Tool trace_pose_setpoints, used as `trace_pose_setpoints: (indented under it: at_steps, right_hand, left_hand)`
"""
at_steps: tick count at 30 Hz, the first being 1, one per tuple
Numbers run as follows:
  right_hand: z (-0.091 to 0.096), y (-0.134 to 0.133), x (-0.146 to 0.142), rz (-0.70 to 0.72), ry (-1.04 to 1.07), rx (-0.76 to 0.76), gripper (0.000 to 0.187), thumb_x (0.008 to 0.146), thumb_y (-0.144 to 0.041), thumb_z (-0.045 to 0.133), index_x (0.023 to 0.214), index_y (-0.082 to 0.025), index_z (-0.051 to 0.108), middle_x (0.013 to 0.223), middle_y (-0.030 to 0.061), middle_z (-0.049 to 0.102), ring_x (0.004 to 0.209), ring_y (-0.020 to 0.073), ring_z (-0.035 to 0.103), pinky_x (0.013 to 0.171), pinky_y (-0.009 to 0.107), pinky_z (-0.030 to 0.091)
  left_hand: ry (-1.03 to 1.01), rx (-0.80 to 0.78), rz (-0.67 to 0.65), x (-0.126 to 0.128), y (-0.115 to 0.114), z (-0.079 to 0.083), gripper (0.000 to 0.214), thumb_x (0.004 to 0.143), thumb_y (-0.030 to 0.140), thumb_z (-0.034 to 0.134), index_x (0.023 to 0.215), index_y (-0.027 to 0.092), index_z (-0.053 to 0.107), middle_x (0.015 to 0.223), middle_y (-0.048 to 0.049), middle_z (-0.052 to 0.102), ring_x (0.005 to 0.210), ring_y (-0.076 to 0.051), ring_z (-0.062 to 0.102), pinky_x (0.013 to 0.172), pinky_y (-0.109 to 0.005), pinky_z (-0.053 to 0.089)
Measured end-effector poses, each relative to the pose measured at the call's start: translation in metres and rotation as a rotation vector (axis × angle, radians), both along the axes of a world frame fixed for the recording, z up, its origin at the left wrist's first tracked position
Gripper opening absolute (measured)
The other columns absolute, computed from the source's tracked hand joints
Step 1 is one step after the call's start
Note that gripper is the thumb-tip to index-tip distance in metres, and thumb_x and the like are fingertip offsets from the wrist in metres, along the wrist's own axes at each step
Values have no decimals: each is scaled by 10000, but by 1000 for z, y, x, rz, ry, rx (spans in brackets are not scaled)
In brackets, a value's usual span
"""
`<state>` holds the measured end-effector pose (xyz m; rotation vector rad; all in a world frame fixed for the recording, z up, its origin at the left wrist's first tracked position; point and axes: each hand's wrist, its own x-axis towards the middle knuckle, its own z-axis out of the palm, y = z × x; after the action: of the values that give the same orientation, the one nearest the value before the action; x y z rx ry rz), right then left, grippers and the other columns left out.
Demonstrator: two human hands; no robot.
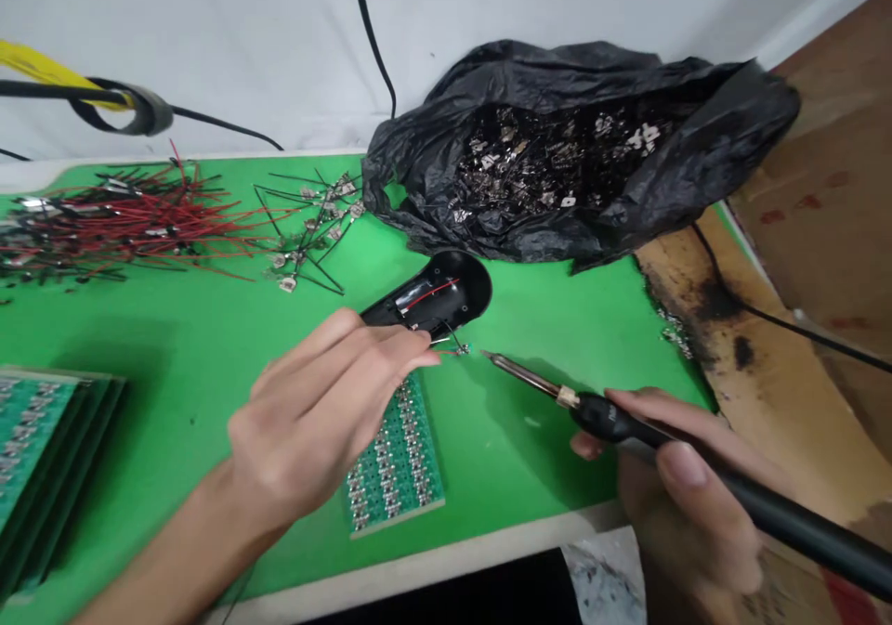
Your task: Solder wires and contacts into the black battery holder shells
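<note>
My left hand (313, 402) is closed in a pinch, with thin red and dark wires running out past its fingertips. A tiny green circuit piece (463, 350) is at the end of these wires. My right hand (697, 495) grips a black soldering iron (620, 425); its tip points left, a short gap from the circuit piece. Just beyond my left fingers lies an open black plastic shell (474, 291) with a red wire inside, partly covered by the hand. Beneath that hand a green circuit board panel (425, 458) with rows of metal parts is partly hidden.
A black plastic bag (404, 170) of small metal parts sits at the back. Red and black wires (139, 221) are heaped at the left, beside loose wired metal tabs (327, 216). Stacked board panels (34, 439) stand front left. Scorched cardboard (739, 319) borders the right.
</note>
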<state>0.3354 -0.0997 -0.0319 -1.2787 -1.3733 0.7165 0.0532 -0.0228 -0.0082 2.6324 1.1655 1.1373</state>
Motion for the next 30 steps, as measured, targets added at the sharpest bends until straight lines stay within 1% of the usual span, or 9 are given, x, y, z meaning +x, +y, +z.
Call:
trace_pose_setpoints:
  at_steps: [2,4,6,8,12,17,20,24,30]
  right_hand:
    - [1,2,-1,-2,92,-3,311,1080,-337,618,1215,-197,861,892,89,811,642,229,782,538,370,643]
    - [1,3,-1,11,140,0,311,1076,-335,636,1229,-191,866,898,99,826,646,236,789,544,384,660]
    - [0,5,-2,22,171,0,317,1078,-337,641,1256,-196,863,890,101,838,647,240,797,547,392,676]
    - [-1,5,-3,42,226,7,321,1083,-316,630,1277,-210,862,879,94,848,649,236,805,539,380,686]
    - [-2,7,-5,80,329,31,324,1070,-256,630,1290,-209,863,870,82,861,666,216,811,551,341,696]
    - [-2,8,-7,72,340,30,318,1073,-242,628,1282,-196,864,909,65,866,704,181,811,594,291,696]
    - [-3,7,-7,64,316,16,328,1073,-235,621,1294,-204,861,894,70,863,712,195,812,607,318,699]
    - [-4,6,-6,65,300,34,328,1076,-246,617,1294,-219,861,875,69,855,691,204,803,569,330,679]
    - [-6,2,-4,33,329,-25,290,1077,-357,700,1285,-241,865,896,56,861,712,195,789,613,346,684]
  left_hand:
    - [-36,-40,19,4,-1,3,247,1015,-12,680,1200,145,729,995,-25,832,816,-135,738,761,-294,606]
    - [-52,-77,25,6,-1,5,316,1036,-35,594,1228,187,710,998,2,818,754,-127,680,733,-292,582]
    - [-46,-84,28,6,-1,4,339,1047,-28,568,1264,199,695,963,9,796,724,-126,649,675,-278,547]
    - [-18,-84,16,5,-1,2,268,1066,24,595,1259,185,688,964,-10,789,763,-132,691,651,-268,542]
    - [48,-42,-40,2,2,-3,132,1079,106,654,1202,141,683,1057,-74,827,939,-191,800,763,-314,624]
    - [47,-18,-55,1,4,-5,115,1073,100,659,1180,139,674,1041,-73,843,893,-191,818,751,-335,638]
    - [27,-32,-72,1,3,-4,103,1065,90,665,1158,132,675,1025,-73,840,896,-190,824,764,-330,644]
    - [13,-25,-98,2,2,-3,91,1044,66,687,1129,97,678,1000,-86,830,889,-187,820,778,-322,640]
    - [3,-13,-124,3,6,-5,101,1029,53,708,1123,75,681,1007,-105,821,884,-195,807,779,-333,638]
